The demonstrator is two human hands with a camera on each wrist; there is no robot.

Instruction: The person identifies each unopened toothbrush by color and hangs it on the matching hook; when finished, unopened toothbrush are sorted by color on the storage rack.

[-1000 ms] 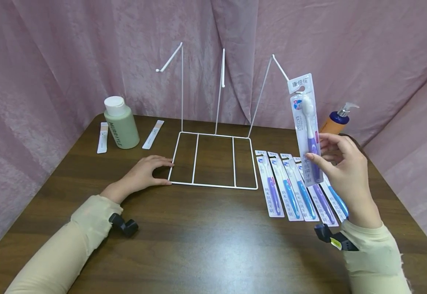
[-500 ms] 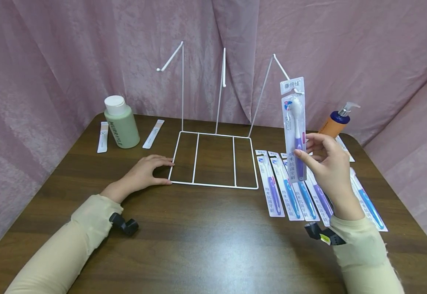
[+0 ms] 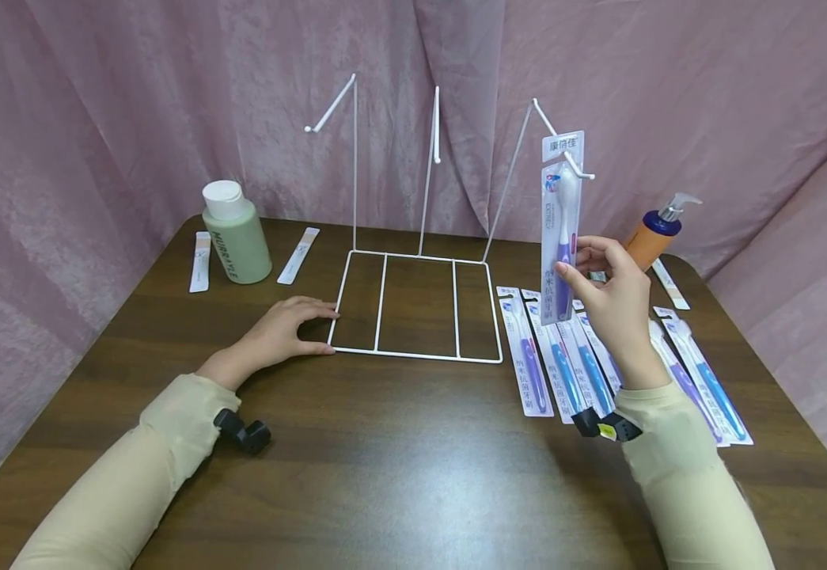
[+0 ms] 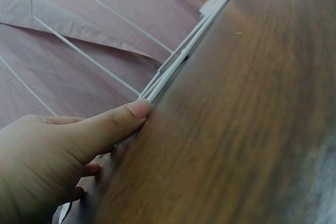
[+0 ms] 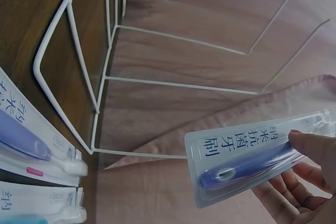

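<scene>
In the head view my right hand (image 3: 608, 297) pinches the lower part of a packaged purple toothbrush (image 3: 561, 229) between thumb and fingers. The right arm of a white wire display rack (image 3: 413, 355) passes behind the card's top, and its tip (image 3: 584, 176) sticks out in front through the hanging hole. The right wrist view shows the pack's lower end (image 5: 241, 156), printed side visible. My left hand (image 3: 271, 336) lies at the rack's front left corner, thumb and fingertips spread and touching the frame. In the left wrist view the thumb (image 4: 137, 109) presses that corner.
Several packaged toothbrushes (image 3: 525, 356) lie right of the rack, partly hidden by my right arm. An orange pump bottle (image 3: 648, 237) stands behind them. At the back left are a green bottle (image 3: 240, 245) and two slim sachets, one a white sachet (image 3: 297, 256). A pink curtain hangs behind.
My right hand has carried the packaged toothbrush left and then up and away; more of the hook's tip now protrudes through its hole. My left hand stays at the rack's corner.
</scene>
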